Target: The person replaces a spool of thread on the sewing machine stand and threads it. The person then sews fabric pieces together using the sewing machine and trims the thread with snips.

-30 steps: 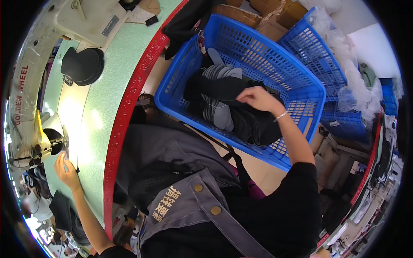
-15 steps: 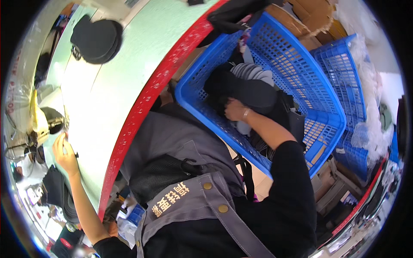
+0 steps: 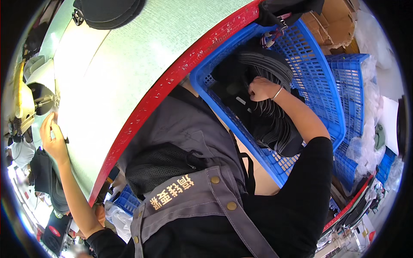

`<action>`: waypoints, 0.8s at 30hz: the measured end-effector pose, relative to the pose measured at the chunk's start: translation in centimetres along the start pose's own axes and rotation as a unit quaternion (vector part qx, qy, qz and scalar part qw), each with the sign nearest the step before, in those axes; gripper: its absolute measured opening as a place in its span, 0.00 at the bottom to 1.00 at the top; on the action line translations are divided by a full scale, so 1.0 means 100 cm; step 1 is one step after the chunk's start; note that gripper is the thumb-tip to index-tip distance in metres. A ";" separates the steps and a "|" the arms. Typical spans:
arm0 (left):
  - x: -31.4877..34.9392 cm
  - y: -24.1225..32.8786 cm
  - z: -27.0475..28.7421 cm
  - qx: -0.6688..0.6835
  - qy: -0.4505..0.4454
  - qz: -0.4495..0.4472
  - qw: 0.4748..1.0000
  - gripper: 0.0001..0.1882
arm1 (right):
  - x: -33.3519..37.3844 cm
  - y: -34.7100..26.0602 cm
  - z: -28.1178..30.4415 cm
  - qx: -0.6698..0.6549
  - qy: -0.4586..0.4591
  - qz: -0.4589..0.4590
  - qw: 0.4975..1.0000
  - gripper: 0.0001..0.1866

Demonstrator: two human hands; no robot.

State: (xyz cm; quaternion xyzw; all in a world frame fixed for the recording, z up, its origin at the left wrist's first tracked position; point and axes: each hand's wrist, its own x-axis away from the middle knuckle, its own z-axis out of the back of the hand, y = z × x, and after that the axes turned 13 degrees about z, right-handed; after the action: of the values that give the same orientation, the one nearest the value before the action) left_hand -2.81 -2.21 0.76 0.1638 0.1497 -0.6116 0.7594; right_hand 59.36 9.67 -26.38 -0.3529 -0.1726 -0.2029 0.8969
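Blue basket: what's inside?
Blue basket holds a fanned stack of dark flat pieces, with the right hand on them. The basket floor under the stack is covered.

This looks like a garment or cap-sewing workshop. A long pale green worktable (image 3: 129,64) with a red edge carries a sewing machine (image 3: 26,99) at its left end, and blue plastic crates (image 3: 318,86) stacked with dark cut pieces (image 3: 271,116) sit right of the table.

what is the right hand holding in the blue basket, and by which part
The right hand grips one dark piece in the blue basket by its upper edge.
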 end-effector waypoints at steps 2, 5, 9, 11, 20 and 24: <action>0.000 -0.001 -0.001 -0.013 -0.005 -0.002 1.000 0.12 | -0.003 0.001 0.006 -0.005 -0.032 -0.023 0.999 0.14; 0.001 -0.002 0.000 -0.010 -0.007 0.001 1.000 0.12 | -0.013 0.004 0.007 0.005 -0.081 -0.023 0.996 0.13; 0.000 -0.001 0.001 -0.001 -0.006 0.005 1.000 0.12 | -0.013 0.016 0.002 -0.001 -0.127 -0.013 0.992 0.12; 0.000 0.001 0.001 -0.004 -0.007 0.001 1.000 0.12 | -0.008 0.021 -0.002 0.017 -0.050 0.013 0.999 0.15; 0.002 0.005 0.001 0.006 -0.001 0.004 1.000 0.12 | -0.010 0.018 -0.013 0.114 -0.134 -0.201 0.964 0.15; 0.002 0.007 0.000 0.025 0.003 0.022 0.999 0.12 | -0.040 0.041 -0.032 0.167 -0.174 -0.291 0.926 0.19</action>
State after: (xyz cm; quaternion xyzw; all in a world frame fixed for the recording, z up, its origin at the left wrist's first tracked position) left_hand -2.05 -2.22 0.69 0.1881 0.1326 -0.5979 0.7678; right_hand 58.44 11.16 -32.75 -0.1618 -0.4521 -0.3590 0.8003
